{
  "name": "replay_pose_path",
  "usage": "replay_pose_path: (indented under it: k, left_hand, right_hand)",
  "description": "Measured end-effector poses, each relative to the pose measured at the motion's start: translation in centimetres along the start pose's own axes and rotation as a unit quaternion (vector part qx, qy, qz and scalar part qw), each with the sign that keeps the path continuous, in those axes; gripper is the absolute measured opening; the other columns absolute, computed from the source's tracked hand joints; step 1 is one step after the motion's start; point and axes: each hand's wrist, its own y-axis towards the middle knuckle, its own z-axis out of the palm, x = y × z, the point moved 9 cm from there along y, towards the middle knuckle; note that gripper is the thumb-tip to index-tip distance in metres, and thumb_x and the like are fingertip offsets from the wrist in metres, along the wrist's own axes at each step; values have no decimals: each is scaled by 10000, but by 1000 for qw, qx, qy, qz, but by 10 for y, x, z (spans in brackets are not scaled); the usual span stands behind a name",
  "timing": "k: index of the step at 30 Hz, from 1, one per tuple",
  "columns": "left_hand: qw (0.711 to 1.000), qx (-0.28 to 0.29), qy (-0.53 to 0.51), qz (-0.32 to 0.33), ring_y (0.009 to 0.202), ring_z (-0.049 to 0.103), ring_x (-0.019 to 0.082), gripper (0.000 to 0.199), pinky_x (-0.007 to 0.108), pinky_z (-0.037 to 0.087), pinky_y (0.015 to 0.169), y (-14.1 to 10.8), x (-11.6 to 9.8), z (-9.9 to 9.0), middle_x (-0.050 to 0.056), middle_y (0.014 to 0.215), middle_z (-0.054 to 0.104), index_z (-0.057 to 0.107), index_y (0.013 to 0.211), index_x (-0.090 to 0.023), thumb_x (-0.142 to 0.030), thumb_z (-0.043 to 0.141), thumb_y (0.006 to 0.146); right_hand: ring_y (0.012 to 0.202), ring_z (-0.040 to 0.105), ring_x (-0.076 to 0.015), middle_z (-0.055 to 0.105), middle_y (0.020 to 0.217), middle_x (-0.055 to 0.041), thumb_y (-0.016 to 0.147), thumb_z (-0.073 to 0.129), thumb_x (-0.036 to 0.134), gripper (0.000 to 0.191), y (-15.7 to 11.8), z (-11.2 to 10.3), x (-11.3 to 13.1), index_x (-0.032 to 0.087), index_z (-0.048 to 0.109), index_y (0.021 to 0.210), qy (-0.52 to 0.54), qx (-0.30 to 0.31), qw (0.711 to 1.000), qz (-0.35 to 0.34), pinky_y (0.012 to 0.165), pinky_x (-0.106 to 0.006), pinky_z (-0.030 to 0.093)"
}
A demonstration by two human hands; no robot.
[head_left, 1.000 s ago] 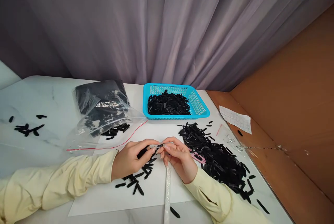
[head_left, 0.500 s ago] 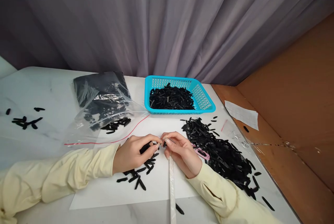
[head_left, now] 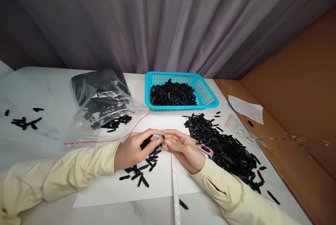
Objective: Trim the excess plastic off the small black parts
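Note:
My left hand and my right hand meet at the fingertips over a white sheet. A small black piece is pinched between the fingertips of my right hand, and the fingers of my left hand close in beside it; what they grip is too small to make out. More black pieces lie under and below my left hand. A white strip runs from below my right hand to the front edge. Right of my right hand is a large pile of black pieces, with a pink item partly under it.
A blue basket holding black pieces stands at the back. To its left lies a clear zip bag of black pieces. Several pieces lie far left. A paper slip rests on cardboard at the right.
The view has shifted slightly. The fingertips of my two hands have come closer around the small piece, and my right fingers have straightened a little.

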Motion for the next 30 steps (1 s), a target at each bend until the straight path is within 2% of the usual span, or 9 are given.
replay_pose_path:
  k: [6, 9, 17, 30]
  left_hand:
    - [1000, -3, 10, -14, 546, 534, 48, 227, 115, 428, 614, 1, 2, 0, -51, 677, 624, 579, 1071, -183, -187, 489, 863]
    - [1000, -2, -2, -3, 576, 567, 55, 191, 116, 436, 613, 0, 2, 0, -34, 698, 658, 596, 1015, -165, -175, 480, 865]
    - [998, -39, 25, 49, 462, 505, 49, 165, 139, 420, 511, -6, -2, -4, -5, 728, 680, 604, 975, -158, -170, 489, 857]
    - [998, -40, 18, 43, 490, 513, 49, 172, 127, 424, 526, -3, -2, -6, -37, 662, 627, 579, 1002, -171, -156, 483, 860]
  right_hand:
    - [535, 618, -98, 664, 624, 15, 612, 781, 193, 210, -2, 1, 1, 148, 635, 756, -20, -12, 1000, -4, 584, -229, 481]
    - [539, 637, -116, 666, 622, 10, 605, 783, 184, 211, -3, 1, 0, 142, 630, 744, -33, -13, 999, -1, 567, -237, 499]
    - [668, 675, -120, 711, 720, -15, 586, 777, 135, 241, -2, -4, -1, 139, 656, 794, 27, -24, 999, 26, 690, -225, 533]
    - [702, 694, -133, 725, 723, -36, 595, 776, 158, 222, -4, -5, -2, 141, 658, 782, 22, -32, 998, 50, 710, -214, 537]
